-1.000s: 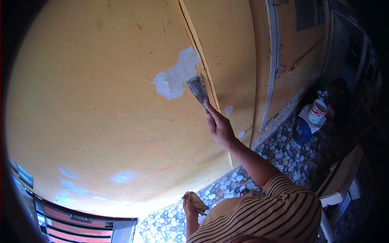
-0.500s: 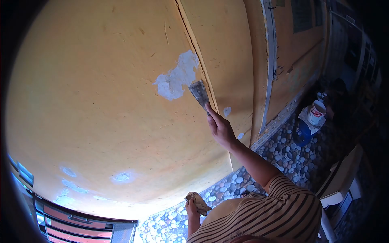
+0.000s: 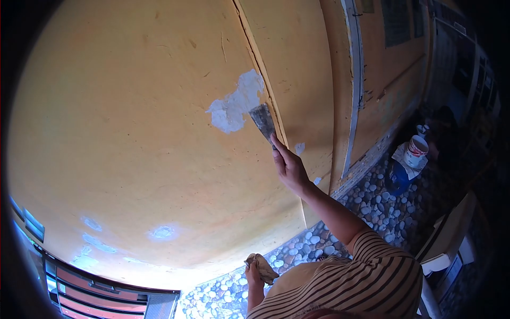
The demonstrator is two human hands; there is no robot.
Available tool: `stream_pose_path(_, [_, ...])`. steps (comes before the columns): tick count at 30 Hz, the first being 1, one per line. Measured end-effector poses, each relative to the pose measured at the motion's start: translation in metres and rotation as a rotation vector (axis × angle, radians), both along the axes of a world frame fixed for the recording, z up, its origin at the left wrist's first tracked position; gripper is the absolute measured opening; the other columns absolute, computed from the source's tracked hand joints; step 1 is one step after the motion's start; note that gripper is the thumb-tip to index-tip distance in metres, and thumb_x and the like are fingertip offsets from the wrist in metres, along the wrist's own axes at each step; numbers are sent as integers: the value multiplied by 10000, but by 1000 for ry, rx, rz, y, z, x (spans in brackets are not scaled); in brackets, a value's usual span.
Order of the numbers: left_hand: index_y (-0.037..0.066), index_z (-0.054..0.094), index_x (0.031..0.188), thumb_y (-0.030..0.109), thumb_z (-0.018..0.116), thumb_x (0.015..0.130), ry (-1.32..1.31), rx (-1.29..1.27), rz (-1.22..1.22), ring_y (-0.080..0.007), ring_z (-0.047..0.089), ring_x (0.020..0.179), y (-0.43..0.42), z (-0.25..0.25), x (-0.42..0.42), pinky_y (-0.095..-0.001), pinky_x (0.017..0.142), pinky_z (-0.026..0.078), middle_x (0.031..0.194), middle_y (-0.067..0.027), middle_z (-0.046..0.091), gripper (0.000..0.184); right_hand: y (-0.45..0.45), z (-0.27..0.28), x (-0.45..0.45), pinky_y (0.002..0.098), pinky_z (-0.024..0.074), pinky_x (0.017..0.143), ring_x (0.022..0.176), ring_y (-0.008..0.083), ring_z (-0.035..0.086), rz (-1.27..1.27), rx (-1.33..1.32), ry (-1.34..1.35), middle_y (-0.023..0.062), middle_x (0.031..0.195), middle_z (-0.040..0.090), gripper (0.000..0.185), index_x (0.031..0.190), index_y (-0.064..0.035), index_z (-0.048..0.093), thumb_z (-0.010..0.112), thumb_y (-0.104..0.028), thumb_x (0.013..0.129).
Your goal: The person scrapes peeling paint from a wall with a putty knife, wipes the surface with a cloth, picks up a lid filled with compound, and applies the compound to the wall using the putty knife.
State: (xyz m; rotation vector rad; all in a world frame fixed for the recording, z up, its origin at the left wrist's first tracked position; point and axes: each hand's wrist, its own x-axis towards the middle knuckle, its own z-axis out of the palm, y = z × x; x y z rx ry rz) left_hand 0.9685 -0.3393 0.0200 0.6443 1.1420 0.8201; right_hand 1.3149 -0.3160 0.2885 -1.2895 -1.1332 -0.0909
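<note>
My right hand [image 3: 288, 169] is closed round the handle of a putty knife [image 3: 262, 120]. The knife's wide grey blade lies at the yellow wall [image 3: 133, 122], beside the lower right of a large whitish bare patch [image 3: 234, 106] and just left of a vertical crack [image 3: 255, 53]. Whether the blade presses on the surface, I cannot tell. Low in the view, my left hand [image 3: 254, 274] is closed on a crumpled, pale, dirty cloth-like bundle [image 3: 263, 268], held near my body and away from the wall.
More pale patches [image 3: 162, 232] mark the lower left wall. A white bucket [image 3: 415, 151] stands on a blue container [image 3: 397, 178] at the right. A pale chair [image 3: 449, 239] is at lower right, on a pebble-patterned floor [image 3: 313, 242]. Red slats [image 3: 101, 295] sit at lower left.
The view has shifted slightly, so the wall appears a little lower and to the right. Both hands keep their holds, and the putty knife stays beside the patch.
</note>
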Motion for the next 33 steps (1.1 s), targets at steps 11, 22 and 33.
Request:
stream_pose_path(11, [34,599,1103,137,565,881,30,9,7,-212,653,784,-1,-5,-2,-338,684,551,929,-84,643,247,5,50,5,337,501,891,1101,291,635,-28,48,-31,181,1267,603,458,1451,-157,402,497,-149,1003])
stream_pose_path(22, [20,597,1093,167,588,875,51,6,20,-213,651,753,-6,7,-1,-340,654,546,899,-94,644,263,10,74,7,322,517,853,1065,270,654,-26,46,-18,149,1287,600,453,1443,-158,415,506,-144,999])
stream_pose_path(33, [29,585,1101,172,598,874,66,-30,-2,-219,655,776,-1,-11,-10,-346,655,555,917,-92,642,269,14,84,6,326,518,831,989,263,678,-109,166,-112,164,1207,639,454,1439,-158,423,516,-160,995])
